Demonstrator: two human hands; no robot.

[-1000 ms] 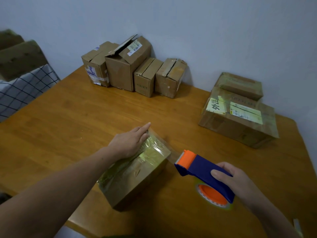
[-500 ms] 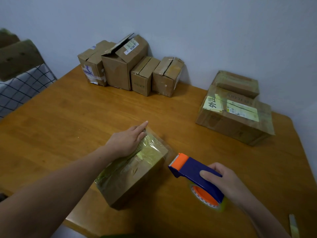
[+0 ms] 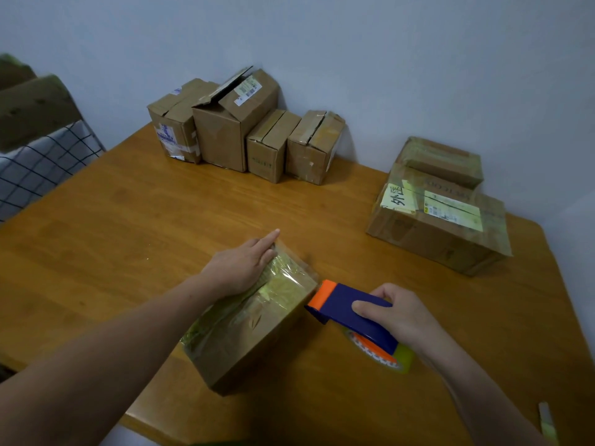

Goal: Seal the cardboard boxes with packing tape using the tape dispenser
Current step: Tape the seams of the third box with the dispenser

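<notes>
A small cardboard box (image 3: 254, 329) with shiny clear tape across its top lies near the front edge of the wooden table (image 3: 128, 226). My left hand (image 3: 240, 267) presses flat on the box's top, fingers straight and pointing away from me. My right hand (image 3: 401, 318) grips a blue and orange tape dispenser (image 3: 349, 312) just right of the box. Its orange nose touches the box's upper right edge. The tape roll (image 3: 381, 354) hangs below the dispenser, partly hidden by my hand.
Several brown boxes (image 3: 244, 130) stand in a row against the back wall, one with a raised flap. Two taped boxes (image 3: 441, 214) are stacked at the right. A checked cloth (image 3: 42, 165) lies off the table's left edge. A thin strip (image 3: 547, 423) lies at the front right.
My right hand has brought the dispenser left, from a gap beside the box to its right edge. My left hand stays pressed on the box top.
</notes>
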